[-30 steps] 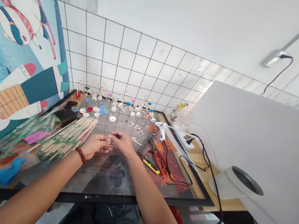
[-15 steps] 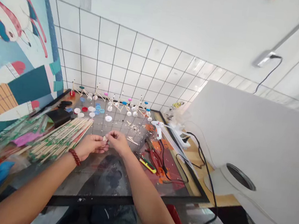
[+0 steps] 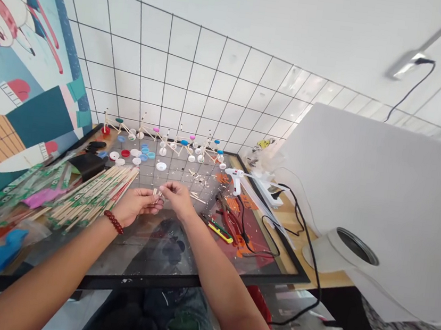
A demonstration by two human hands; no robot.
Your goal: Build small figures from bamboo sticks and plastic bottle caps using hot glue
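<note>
My left hand (image 3: 135, 206), with a beaded bracelet at the wrist, is closed on some short wooden stick pieces (image 3: 155, 192) held between thumb and fingers. Fingertips of my right hand (image 3: 176, 199) pinch at the same small bundle from the right. How many pieces each hand has is too small to make out. Beyond the hands lie a white bottle cap (image 3: 161, 166), cut stick scraps (image 3: 197, 197) and several loose coloured caps. To the left of my left hand is a pile of wrapped wooden chopsticks (image 3: 93, 197).
Small stick-and-cap models (image 3: 184, 143) line the table's back by the wire grid (image 3: 153, 60). On the right are a white glue gun (image 3: 235, 179), red-handled pliers (image 3: 233, 224), a yellow cutter (image 3: 220, 233), a power strip (image 3: 267, 195) and black cable. A white bucket (image 3: 333, 256) stands beyond.
My view has tipped slightly downward. Both hands remain together at the stick pieces, which now look a little more spread between the fingers.
</note>
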